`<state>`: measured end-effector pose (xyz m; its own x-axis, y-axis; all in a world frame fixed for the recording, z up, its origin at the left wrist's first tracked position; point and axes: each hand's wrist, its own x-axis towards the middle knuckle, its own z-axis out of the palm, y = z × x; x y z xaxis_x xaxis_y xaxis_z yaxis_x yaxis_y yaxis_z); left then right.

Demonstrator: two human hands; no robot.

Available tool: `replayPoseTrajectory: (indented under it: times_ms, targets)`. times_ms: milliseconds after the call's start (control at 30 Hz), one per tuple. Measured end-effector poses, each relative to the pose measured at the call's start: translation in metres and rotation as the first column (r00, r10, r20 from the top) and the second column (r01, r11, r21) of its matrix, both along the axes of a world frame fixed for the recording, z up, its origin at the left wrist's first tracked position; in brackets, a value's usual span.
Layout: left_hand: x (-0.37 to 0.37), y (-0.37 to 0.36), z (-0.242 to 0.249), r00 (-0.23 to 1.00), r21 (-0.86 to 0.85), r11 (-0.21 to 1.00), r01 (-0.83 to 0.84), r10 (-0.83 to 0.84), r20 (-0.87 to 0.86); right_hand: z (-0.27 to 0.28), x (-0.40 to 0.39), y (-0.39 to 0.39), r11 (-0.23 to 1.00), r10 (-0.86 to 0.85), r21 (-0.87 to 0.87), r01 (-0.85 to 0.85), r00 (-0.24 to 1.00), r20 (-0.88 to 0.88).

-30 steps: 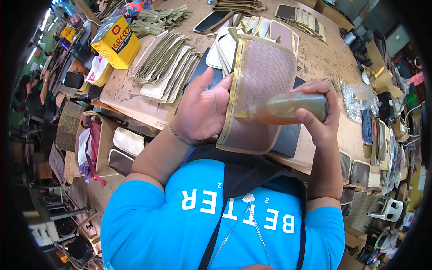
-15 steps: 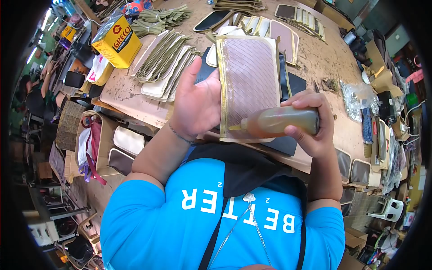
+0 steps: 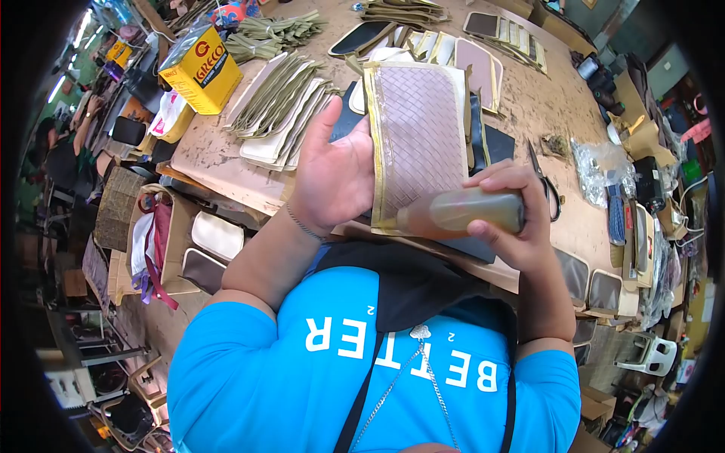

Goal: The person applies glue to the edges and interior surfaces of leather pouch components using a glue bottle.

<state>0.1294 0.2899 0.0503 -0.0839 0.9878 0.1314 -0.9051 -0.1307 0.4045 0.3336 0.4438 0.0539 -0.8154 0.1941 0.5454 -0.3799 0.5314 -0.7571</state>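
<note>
A mauve panel with a woven pattern (image 3: pixel 419 136) and pale edges is propped on my left hand (image 3: pixel 332 172). That palm faces up with the thumb stretched out, and its fingers are hidden under the panel's left edge. My right hand (image 3: pixel 510 211) is wrapped around a translucent squeeze bottle (image 3: pixel 461 211) of amber liquid. The bottle lies nearly level over the panel's lower part, its yellow nozzle (image 3: pixel 387 224) at the lower left corner. Along the panel's left border runs a shiny yellowish strip.
Strips and cut panels (image 3: pixel 279 106) lie in stacks at the table's left, near a yellow Greco can (image 3: pixel 202 68). Black scissors (image 3: pixel 545 181) rest right of my right hand. More pieces (image 3: pixel 506 38) sit at the back, plastic bags (image 3: pixel 596 170) at the right.
My right hand has brought the bottle left, and its nozzle has gone from inside the panel to the lower left corner. The scissors now show more fully. My left hand has barely moved.
</note>
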Motion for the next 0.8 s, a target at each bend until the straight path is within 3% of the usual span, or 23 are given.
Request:
replayPoseTrajectory:
  times_ms: [33,133,233,300,367,433,467,500,533,567,600,633,667,700,800]
  targets:
    - [0.0,0.002,0.0,1.0,-0.004,1.0,-0.029,0.029,0.001,0.0,0.0,0.002,0.999,0.033,0.024,-0.034,0.999,0.042]
    - [-0.008,0.009,-0.005,0.993,-0.009,0.995,-0.096,0.097,0.063,-0.003,0.002,0.008,0.985,0.036,-0.169,-0.031,0.999,0.026]
    - [-0.022,0.015,-0.01,0.974,0.001,0.99,-0.144,0.142,0.177,-0.011,0.003,0.018,0.859,-0.055,-0.512,0.01,0.996,-0.072]
    - [-0.026,0.017,-0.01,0.961,-0.004,0.979,-0.206,0.203,0.187,-0.012,0.006,0.024,0.78,-0.112,-0.625,0.018,0.987,-0.112]
    - [-0.025,0.018,-0.004,0.964,0.004,0.967,-0.255,0.254,0.082,-0.011,0.015,0.034,0.652,-0.132,-0.758,0.0,0.985,-0.114]
    - [-0.019,0.022,0.004,0.948,0.013,0.951,-0.309,0.309,-0.082,-0.015,0.021,0.043,0.633,-0.161,-0.774,0.002,0.978,-0.129]
    - [-0.015,0.026,0.003,0.873,0.064,0.926,-0.373,0.373,-0.314,-0.015,0.022,0.044,0.586,-0.207,-0.81,0.003,0.967,-0.146]
    - [-0.016,0.026,-0.002,0.606,0.158,0.886,-0.436,0.419,-0.676,-0.014,0.024,0.045,0.538,-0.252,-0.843,-0.001,0.954,-0.162]
    - [-0.017,0.025,-0.009,0.209,0.273,0.849,-0.453,0.399,-0.893,-0.016,0.026,0.05,0.448,-0.318,-0.893,-0.043,0.926,-0.204]
    - [-0.015,0.022,-0.013,-0.234,0.383,0.823,-0.419,0.31,-0.921,-0.02,0.033,0.058,0.435,-0.31,-0.897,-0.084,0.921,-0.237]
    - [-0.006,0.009,-0.007,-0.391,0.223,0.868,-0.443,0.036,-0.92,-0.024,0.043,0.071,0.421,-0.303,-0.899,-0.124,0.914,-0.268]
    - [0.0,0.009,-0.012,-0.605,0.392,0.828,-0.4,0.083,-0.792,-0.029,0.052,0.084,0.404,-0.297,-0.9,-0.161,0.908,-0.296]
    - [0.0,0.01,-0.022,-0.735,0.5,0.795,-0.343,0.105,-0.67,-0.033,0.06,0.095,0.428,-0.245,-0.871,-0.241,0.897,-0.368]
    - [0.0,0.011,-0.029,-0.842,0.595,0.758,-0.267,0.117,-0.527,-0.033,0.066,0.102,0.424,-0.328,-0.881,-0.209,0.872,-0.364]
    - [0.003,0.009,-0.039,-0.884,0.577,0.776,-0.255,0.056,-0.465,-0.04,0.09,0.128,0.395,-0.52,-0.913,-0.105,0.794,-0.316]
